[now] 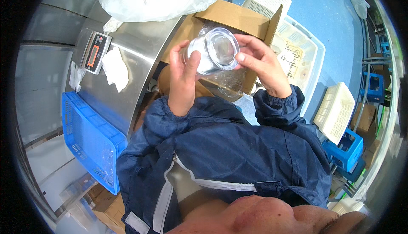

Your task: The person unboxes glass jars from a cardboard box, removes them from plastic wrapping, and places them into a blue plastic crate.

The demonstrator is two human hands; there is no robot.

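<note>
A clear, round plastic container [204,53] with a wide rim is held between both hands, tilted above an open cardboard box. My left hand [185,71] grips its left side, thumb up along the wall. On the right side, the fingers and thumb of my right hand [259,60] hold the rim. Inside the cardboard box [234,17], below my hands, lie more clear plastic pieces [231,82]. What the held container has inside cannot be told for the glare.
At left a steel table [130,55] bears a digital scale [95,53], a white cloth [115,69] and a large plastic bag [159,1]. A blue crate [91,141] stands near its edge. To the right are a translucent tub [314,74], white baskets [336,112] and blue stools [344,149].
</note>
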